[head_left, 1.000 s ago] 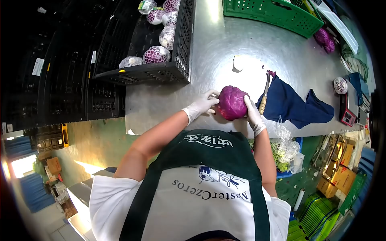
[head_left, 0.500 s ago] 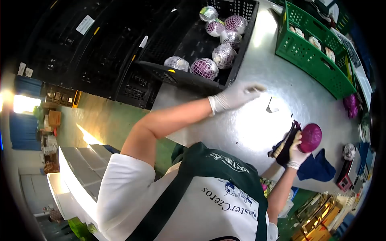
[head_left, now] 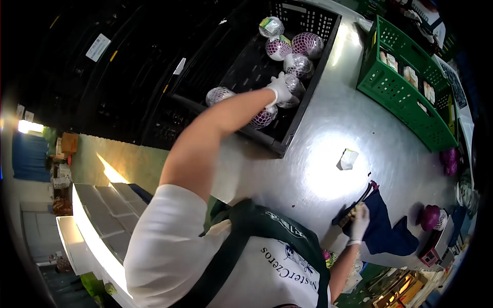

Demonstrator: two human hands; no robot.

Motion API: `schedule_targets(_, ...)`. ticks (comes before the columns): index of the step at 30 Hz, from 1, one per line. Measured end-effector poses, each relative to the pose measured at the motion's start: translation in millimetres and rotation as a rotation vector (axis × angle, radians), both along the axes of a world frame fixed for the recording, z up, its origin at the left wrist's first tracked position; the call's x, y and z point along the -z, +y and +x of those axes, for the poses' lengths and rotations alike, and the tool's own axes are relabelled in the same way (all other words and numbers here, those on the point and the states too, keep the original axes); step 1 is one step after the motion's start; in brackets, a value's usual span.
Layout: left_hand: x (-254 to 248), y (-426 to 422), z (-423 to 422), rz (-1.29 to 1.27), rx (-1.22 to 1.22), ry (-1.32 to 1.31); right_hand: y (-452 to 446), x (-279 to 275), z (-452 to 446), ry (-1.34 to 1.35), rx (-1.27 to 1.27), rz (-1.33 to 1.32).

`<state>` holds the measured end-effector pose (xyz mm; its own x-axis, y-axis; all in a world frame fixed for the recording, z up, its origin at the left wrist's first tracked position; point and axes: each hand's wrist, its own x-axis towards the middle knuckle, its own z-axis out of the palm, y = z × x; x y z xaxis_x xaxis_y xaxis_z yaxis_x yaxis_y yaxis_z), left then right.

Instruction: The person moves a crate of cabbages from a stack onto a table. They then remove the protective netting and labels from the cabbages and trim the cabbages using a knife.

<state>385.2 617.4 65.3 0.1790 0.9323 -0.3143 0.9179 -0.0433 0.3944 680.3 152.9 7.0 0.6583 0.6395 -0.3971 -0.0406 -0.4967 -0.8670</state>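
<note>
Here — "sterCzeros" across white shirt [head_left: 247, 281], left hand [head_left: 280, 90] among netted cabbages [head_left: 307, 45]

Purple cabbage [head_left: 430, 218], in the R hand [head_left: 361, 220] 0.5 s ago, now sits on the table at 4 o'clock, by the netted one [head_left: 441, 220] nr the scale [head_left: 432, 253]. R hand's now at the knife handle [head_left: 349, 215]. L hand [head_left: 280, 89], prev. over the table, is now in the black crate [head_left: 313, 97], approx. 12 o'clock.

We wore a short-sleeved white T-shirt [head_left: 169, 246], dark lettering [head_left: 288, 281] ending "Czeros", a dark green apron [head_left: 246, 215] and white gloves [head_left: 280, 88].
</note>
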Motion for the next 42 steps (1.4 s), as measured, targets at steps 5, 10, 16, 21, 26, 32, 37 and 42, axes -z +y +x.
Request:
schedule_targets(5,22,35,-22,-0.006,0.141,-0.370,-16,39,-22,-0.050,0.123,0.078)
schedule_targets(10,-43,36,-40,-0.441,-0.141,-0.805,-23,4,-29,-0.193,0.160,0.169)
schedule_targets(16,-106,-8,-59,-0.353,-0.152,-1.569,12,-37,-49,0.004,0.122,0.316)
schedule_targets(21,-130,-40,-2,-0.382,-0.174,-1.246,140,-106,-88,0.248,-0.191,0.586)
schedule_targets(26,-86,4,16,-0.090,-0.138,-1.095,166,-126,-109,0.112,-0.300,0.538)
schedule_targets(32,-54,56,-57,-0.109,0.026,-0.745,64,-60,-92,0.092,-0.193,0.225)
schedule_targets(37,11,19,-11,-0.181,0.267,0.128,31,0,-93,0.318,-0.063,0.201)
schedule_targets(42,20,31,-15,-0.107,0.205,-0.344,42,-21,-119,0.365,-0.062,0.161)
